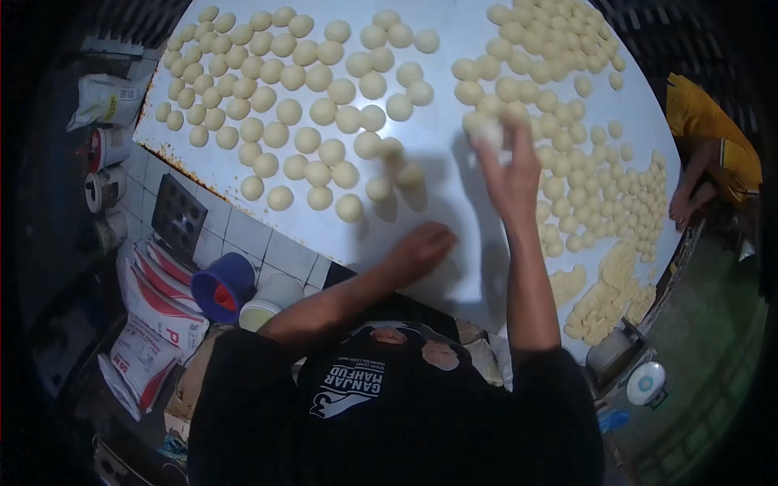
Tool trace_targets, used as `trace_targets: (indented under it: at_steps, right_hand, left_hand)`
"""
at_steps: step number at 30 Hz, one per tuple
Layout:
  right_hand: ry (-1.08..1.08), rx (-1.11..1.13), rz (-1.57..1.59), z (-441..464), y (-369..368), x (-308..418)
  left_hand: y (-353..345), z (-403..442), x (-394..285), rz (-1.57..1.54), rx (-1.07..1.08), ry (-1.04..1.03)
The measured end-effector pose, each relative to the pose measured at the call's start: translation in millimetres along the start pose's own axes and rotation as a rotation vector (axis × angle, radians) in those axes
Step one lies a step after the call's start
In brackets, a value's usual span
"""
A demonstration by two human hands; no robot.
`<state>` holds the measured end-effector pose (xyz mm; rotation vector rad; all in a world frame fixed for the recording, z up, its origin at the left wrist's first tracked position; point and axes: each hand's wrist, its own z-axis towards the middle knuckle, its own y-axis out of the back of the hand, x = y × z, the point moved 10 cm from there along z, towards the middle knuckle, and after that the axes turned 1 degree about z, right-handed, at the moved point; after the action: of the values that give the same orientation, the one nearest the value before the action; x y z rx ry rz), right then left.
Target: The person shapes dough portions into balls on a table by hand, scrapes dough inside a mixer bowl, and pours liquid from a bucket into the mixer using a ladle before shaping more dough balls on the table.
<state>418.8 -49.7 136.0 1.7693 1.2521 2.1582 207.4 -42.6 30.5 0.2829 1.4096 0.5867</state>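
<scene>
Worktop's near edge (442, 293) lies by my left hand (420, 253), grip unclear; right hand (510, 170) clasps dough (489, 135), likely soft: cup its sides.

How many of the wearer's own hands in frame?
2. Left hand over the table's near part; right hand farther forward, by dough balls. Neither is hidden.
</scene>
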Motion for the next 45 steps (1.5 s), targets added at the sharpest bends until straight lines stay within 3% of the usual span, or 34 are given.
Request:
trace_targets:
  at_steps: [2,4,5,6,7,8,9,10,12,13,16,17,19,23,27,30,32,34,36,37,39,41,43,44,45]
  right_hand:
    - [0.081,-0.114,0.029,53.6,-36.9,7.2]
    - [0.457,-0.217,-0.346,74.4,-73.4,29.4]
    - [0.204,-0.154,-0.161,59.3,-74.1,-1.2]
    - [0.315,-0.100,-0.209,11.9,-75.4,-10.7]
    - [0.240,0.003,-0.233,-43.8,-84.8,-28.6]
    - [0.339,0.030,-0.227,-111.1,-95.1,-56.4]
    - [0.262,0.279,-0.185,-163.1,-105.0,-69.7]
    - [-0.169,0.777,-0.004,-192.0,-113.3,-106.9]
    - [0.470,0.323,-0.349,-210.1,-88.0,-116.4]
    - [0.342,0.146,-0.386,-182.0,-74.0,-116.6]
    - [0.183,-0.228,-0.230,-161.5,-68.4,-90.9]
    - [0.219,-0.119,-0.112,-179.7,-70.8,-81.8]
    - [0.283,-0.183,-0.187,-227.3,-33.3,-75.0]
    - [-0.005,-0.239,-0.125,-260.8,53.9,-174.6]
    - [-0.160,-0.670,-0.162,-336.5,239.6,-231.0]
    - [-0.062,-0.604,-0.364,-352.3,277.9,-266.4]
    - [-0.178,-0.432,-0.510,-357.5,256.5,-299.8]
    - [-0.433,-0.424,-0.452,-398.4,243.2,-290.5]
    - [-0.250,0.130,-0.611,-436.3,151.3,-270.7]
    - [-0.229,0.291,-0.506,-438.9,120.7,-224.5]
    - [-0.034,0.076,0.065,-428.2,107.4,-145.6]
    - [0.272,0.144,-0.027,-376.2,79.5,-127.8]
    - [0.376,0.404,-0.111,-296.9,22.9,-166.2]
    - [0.537,0.155,-0.138,-265.5,42.6,-152.8]
    - [0.553,-0.072,-0.200,-238.2,55.6,-137.3]
  left_hand:
    - [-25.9,2.8,-26.4,0.042,0.256,-0.161]
    - [-15.0,-5.7,-19.0,0.043,0.227,-0.172]
    - [-4.0,-8.0,-10.7,0.059,0.185,-0.181]
    - [11.1,-13.3,5.5,0.008,0.164,-0.052]
    - [27.8,-29.7,19.0,-0.052,0.164,0.077]
    - [31.5,-50.0,38.7,-0.041,0.211,0.143]
    - [30.3,-68.7,55.4,-0.038,0.272,0.189]
    - [43.1,-75.6,55.4,-0.022,0.267,0.159]
    - [53.8,-74.5,54.9,-0.024,0.285,0.199]
    - [50.7,-71.5,56.8,-0.026,0.310,0.281]
    - [47.4,-27.1,1.7,0.048,0.186,0.012]
    - [40.8,-16.5,-13.5,0.064,0.216,-0.033]
    - [30.6,1.6,-37.6,0.083,0.137,-0.001]
    - [-48.7,21.5,-119.1,0.089,0.212,-0.186]
    - [-195.4,25.9,-197.2,0.118,0.461,-0.396]
    - [-290.7,42.3,-226.7,0.069,0.563,-0.501]
    - [-328.9,38.0,-215.3,0.315,0.603,-0.615]
    - [-304.7,41.5,-215.5,0.366,0.579,-0.611]
    - [-257.6,49.1,-220.7,0.369,0.515,-0.538]
    - [-233.3,38.3,-215.8,0.384,0.509,-0.534]
    - [-170.2,25.1,-190.9,0.375,0.427,-0.425]
    - [-115.4,-0.4,-146.0,0.419,0.290,-0.288]
    - [-74.4,-24.6,-111.0,0.500,0.206,-0.144]
    - [-65.1,-34.5,-93.3,0.480,0.195,-0.098]
    - [-57.5,-38.1,-79.9,0.446,0.189,-0.058]
